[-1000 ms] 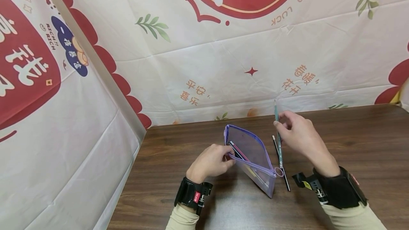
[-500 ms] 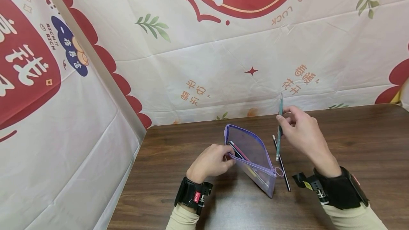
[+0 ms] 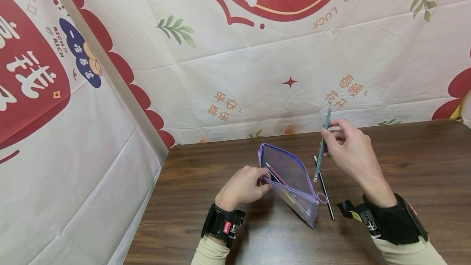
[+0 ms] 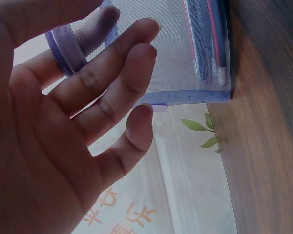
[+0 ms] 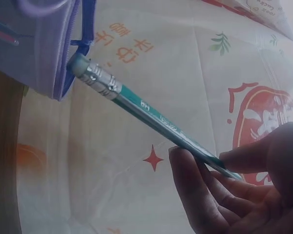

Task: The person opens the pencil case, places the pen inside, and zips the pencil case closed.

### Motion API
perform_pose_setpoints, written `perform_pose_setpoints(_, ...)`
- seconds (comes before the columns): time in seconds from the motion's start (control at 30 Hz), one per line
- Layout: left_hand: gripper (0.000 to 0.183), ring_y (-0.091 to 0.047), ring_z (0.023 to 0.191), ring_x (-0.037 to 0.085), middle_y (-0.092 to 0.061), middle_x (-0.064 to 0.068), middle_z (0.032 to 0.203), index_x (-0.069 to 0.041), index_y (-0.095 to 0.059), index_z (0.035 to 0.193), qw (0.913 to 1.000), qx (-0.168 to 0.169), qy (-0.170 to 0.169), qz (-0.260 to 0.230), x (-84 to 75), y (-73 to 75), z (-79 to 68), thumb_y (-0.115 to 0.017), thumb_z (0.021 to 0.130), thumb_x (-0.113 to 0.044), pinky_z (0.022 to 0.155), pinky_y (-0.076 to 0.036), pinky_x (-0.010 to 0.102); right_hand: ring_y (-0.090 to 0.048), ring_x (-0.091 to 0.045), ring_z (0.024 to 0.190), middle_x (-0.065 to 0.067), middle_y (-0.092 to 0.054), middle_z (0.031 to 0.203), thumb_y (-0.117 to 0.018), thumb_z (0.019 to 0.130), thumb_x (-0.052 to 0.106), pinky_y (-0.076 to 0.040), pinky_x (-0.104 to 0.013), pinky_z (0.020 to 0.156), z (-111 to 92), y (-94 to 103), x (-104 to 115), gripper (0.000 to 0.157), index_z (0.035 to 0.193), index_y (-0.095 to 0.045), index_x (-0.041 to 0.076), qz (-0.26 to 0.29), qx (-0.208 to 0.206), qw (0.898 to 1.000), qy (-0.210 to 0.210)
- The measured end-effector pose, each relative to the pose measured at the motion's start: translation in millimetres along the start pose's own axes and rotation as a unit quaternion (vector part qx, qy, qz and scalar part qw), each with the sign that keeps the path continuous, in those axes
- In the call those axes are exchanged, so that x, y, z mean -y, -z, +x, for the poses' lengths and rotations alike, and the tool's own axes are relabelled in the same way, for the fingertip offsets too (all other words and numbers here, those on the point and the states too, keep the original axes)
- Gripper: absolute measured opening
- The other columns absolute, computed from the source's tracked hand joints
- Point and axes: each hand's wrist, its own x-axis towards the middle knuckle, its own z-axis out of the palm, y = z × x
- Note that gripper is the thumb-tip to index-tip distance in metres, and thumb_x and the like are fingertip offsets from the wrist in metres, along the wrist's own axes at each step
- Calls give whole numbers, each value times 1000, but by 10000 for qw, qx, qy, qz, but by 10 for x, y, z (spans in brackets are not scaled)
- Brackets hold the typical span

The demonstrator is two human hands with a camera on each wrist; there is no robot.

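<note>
My left hand point(image 3: 243, 187) pinches the near rim of a purple mesh pencil pouch point(image 3: 301, 185), which stands with its zipper undone and its mouth spread. Through the mesh in the left wrist view show several pencils point(image 4: 219, 48) with white ends low in the pouch. To the right of it, my right hand point(image 3: 351, 150) pinches a teal pencil point(image 5: 151, 122) between thumb and fingers, raised over the table. Its eraser end points down toward the pouch and its tip points up and away. A black pencil point(image 3: 327, 199) lies on the table just right of the pouch.
The brown wooden table point(image 3: 176, 224) runs back to a white printed cloth point(image 3: 220, 72) that hangs behind it. Another printed cloth point(image 3: 92, 154) hangs along the left side. A purple loop point(image 3: 321, 198) sticks out from the pouch's right corner, over the black pencil.
My right hand has lifted the teal pencil and moved it slightly up and right, tilting its eraser end toward the pouch. The left hand and pouch have stayed in place.
</note>
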Motion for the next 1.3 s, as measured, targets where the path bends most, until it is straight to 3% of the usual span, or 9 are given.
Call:
perform_pose_setpoints(0.53, 6, -48, 60, 1, -56, -9, 69, -17, -64, 82, 10000, 69, 43, -25, -1, 5, -4, -64, 86, -22, 51, -38, 16, -65, -8, 54, -20, -72, 85, -50, 96, 32, -53, -21, 48, -15, 2, 61, 34, 112, -56, 3, 242, -90, 9996, -119)
perform_pose_setpoints(0.83, 6, -48, 60, 1, -57, -8, 69, -17, -64, 82, 10000, 76, 39, -13, -2, 3, 0, -64, 86, -22, 51, -38, 17, -65, -7, 55, -22, -71, 87, -51, 96, 26, -53, -19, 49, -8, -41, 45, 32, 115, -55, 0, 493, 176, 9986, 102)
perform_pose_setpoints(1.3, 6, -50, 62, 1, -58, -9, 70, -17, -63, 81, 10000, 7, -25, -32, 3, 3, -3, -65, 86, -21, 53, -40, 16, -65, -14, 56, -15, -71, 78, -53, 95, 29, -55, -30, 49, -43, -156, 90, 32, 113, -55, 3, 261, 376, 9984, 324)
